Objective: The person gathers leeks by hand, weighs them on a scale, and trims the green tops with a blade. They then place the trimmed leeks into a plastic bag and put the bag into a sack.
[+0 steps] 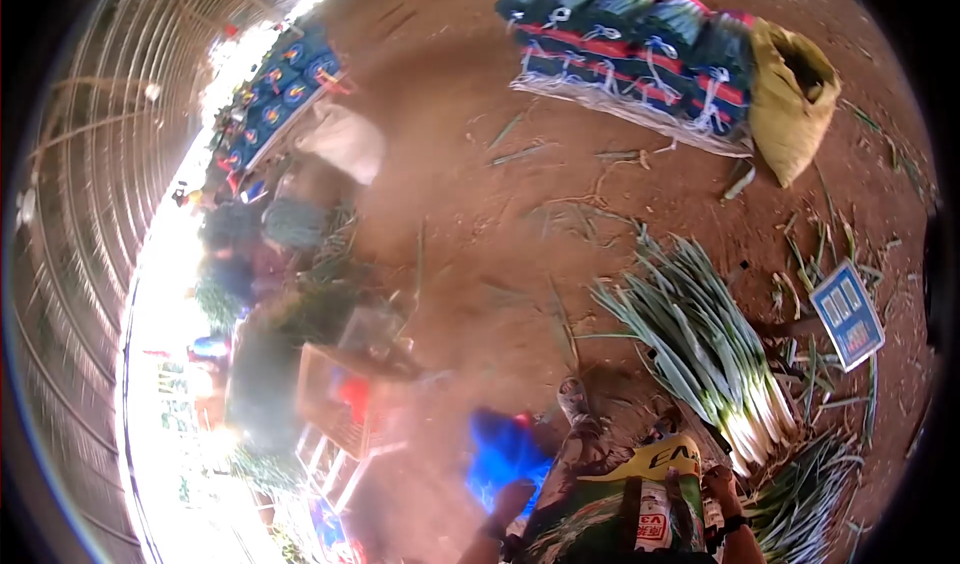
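My left hand (pixel 514 500) is low in the view, beside a blue plastic-like item (pixel 500 460); its fingers are too blurred to read. At the right edge of the printed yellow and green apron-like covering (pixel 655 499) is my right hand (pixel 722 486), close to the white root ends of a large bunch of green onions (pixel 705 339). The fingers of that hand are partly hidden, and no held object can be made out. The bunch rests beside a scale display (pixel 847 314). More onions (pixel 805 499) lie at the lower right.
Packed bundles with red bands (pixel 630 54) stand at the top beside a yellow sack (pixel 793 104). A chair (pixel 335 404), a pale sack (pixel 342 142) and more bundles (pixel 275 99) are on the left. Loose leaves litter the brown soil (pixel 450 184).
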### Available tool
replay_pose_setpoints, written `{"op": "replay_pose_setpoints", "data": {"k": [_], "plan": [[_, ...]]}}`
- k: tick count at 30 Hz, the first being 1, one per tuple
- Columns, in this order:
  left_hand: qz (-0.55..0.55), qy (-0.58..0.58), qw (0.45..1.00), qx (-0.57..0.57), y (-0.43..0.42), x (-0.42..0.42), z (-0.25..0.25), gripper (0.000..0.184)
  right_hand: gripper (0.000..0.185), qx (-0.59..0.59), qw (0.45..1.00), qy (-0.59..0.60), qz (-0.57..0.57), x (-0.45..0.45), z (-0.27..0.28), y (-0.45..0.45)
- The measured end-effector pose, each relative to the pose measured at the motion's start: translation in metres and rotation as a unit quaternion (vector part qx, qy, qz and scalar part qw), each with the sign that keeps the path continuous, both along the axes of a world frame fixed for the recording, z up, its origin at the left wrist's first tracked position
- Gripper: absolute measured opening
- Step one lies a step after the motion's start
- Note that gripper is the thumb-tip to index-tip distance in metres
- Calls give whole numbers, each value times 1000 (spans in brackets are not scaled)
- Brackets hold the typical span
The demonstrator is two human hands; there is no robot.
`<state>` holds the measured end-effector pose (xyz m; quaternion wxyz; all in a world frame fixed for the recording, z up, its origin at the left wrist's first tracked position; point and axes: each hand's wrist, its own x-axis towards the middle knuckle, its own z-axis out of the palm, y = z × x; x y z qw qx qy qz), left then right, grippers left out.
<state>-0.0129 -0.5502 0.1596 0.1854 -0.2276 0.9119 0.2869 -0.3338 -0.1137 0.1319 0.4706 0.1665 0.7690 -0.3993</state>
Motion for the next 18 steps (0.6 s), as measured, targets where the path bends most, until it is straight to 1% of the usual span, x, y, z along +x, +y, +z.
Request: {"op": "replay_pose_setpoints", "data": {"k": [1, 4, 6, 7, 9, 10, 11, 12, 13, 14, 15, 16, 17, 18], "plan": [[32, -42, 998, 29, -3, 7, -6, 20, 13, -2, 1000, 12, 15, -3, -1, -8], [144, 25, 980, 138, -16, 26, -19, 19, 13, 0, 998, 32, 58, -6, 5, -38], [153, 3, 980, 124, -32, 26, -12, 20, 14, 10, 995, 26, 96, -8, 17, -60], [158, -8, 980, 119, -39, 27, -8, 20, 18, 15, 998, -13, 63, -3, 6, -63], [124, -42, 987, 90, -64, 34, -15, 20, 19, 22, 995, 5, 101, 0, 9, -85], [93, -32, 994, 57, -80, 33, -10, 19, 20, 25, 992, 16, 119, 0, 14, -98], [166, 53, 981, 81, -88, 38, -10, 16, 22, 43, 991, 4, 126, 0, 20, -111], [106, -1, 994, 32, -101, 41, -11, 16, 22, 43, 991, 9, 128, 1, 27, -125], [46, -54, 997, -17, -117, 45, -24, 16, 22, 43, 990, 14, 132, 1, 31, -139], [-12, -108, 992, -66, -131, 42, -19, 15, 22, 42, 989, 18, 137, -1, 33, -150], [11, -68, 993, -93, -138, 43, -10, 16, 21, 45, 988, 12, 147, -4, 36, -161], [89, -60, 993, -50, -146, 44, -8, 16, 21, 37, 970, 92, 222, -5, 27, -163], [166, -51, 985, -7, -154, 46, -14, 16, 20, 27, 940, 173, 293, -5, 3, -151], [242, -39, 969, 35, -158, 45, -17, 17, 19, 14, 898, 252, 361, -9, -10, -147]]}}
